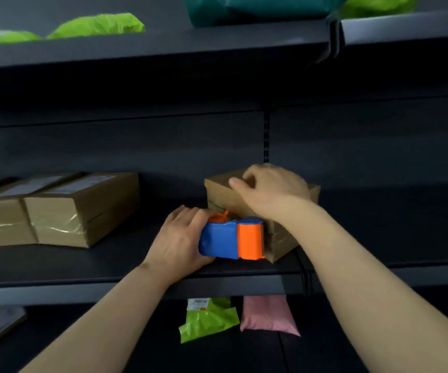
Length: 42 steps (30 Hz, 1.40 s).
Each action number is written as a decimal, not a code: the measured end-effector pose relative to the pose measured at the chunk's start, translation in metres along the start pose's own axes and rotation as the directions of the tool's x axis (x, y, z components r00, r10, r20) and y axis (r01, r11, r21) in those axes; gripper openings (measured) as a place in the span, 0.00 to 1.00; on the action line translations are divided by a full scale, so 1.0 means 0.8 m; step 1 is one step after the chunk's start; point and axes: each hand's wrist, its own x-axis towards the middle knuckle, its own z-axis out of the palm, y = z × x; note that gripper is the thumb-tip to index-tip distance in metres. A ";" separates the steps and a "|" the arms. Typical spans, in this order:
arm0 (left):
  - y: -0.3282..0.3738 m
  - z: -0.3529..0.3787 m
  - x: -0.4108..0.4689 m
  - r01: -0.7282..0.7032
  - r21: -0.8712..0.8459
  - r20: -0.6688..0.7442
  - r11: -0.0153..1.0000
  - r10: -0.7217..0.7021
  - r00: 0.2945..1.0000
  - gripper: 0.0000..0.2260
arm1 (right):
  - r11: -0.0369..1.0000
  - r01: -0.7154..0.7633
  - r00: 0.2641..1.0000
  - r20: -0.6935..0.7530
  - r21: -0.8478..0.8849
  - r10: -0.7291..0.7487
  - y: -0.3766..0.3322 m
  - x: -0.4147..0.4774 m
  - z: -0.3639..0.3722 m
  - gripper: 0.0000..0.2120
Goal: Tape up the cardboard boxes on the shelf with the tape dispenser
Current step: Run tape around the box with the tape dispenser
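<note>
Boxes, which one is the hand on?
The lone box on the right: the right hand holds it and the dispenser touches its side. The two left boxes sit untouched.

Up top, left: crumpled green bags (96, 25), side by side. Further right: teal bag (257, 8), cut off by the frame's edge, then one more green bag (376, 5). Down low: creased green mailer (206, 321) bearing a white label, just beside pink mailer (267, 314).
</note>
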 end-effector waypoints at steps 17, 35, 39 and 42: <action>-0.096 -0.031 -0.032 0.062 0.181 -0.048 0.981 -0.055 0.997 0.23 | 0.985 0.108 0.945 0.321 -0.132 -0.061 0.040 -0.034 -0.023 0.22; -0.126 -0.028 -0.046 0.242 0.158 0.028 0.957 -0.249 0.968 0.32 | 0.987 0.148 0.942 0.312 -0.066 -0.121 0.061 -0.049 -0.038 0.21; -0.121 -0.023 -0.039 0.253 0.210 0.008 0.944 -0.260 0.965 0.31 | 0.985 0.164 0.939 0.315 -0.057 -0.138 0.064 -0.047 -0.038 0.21; -0.108 -0.011 -0.022 0.282 0.278 0.018 0.918 -0.298 0.954 0.30 | 0.985 0.168 0.938 0.314 -0.039 -0.147 0.066 -0.044 -0.038 0.21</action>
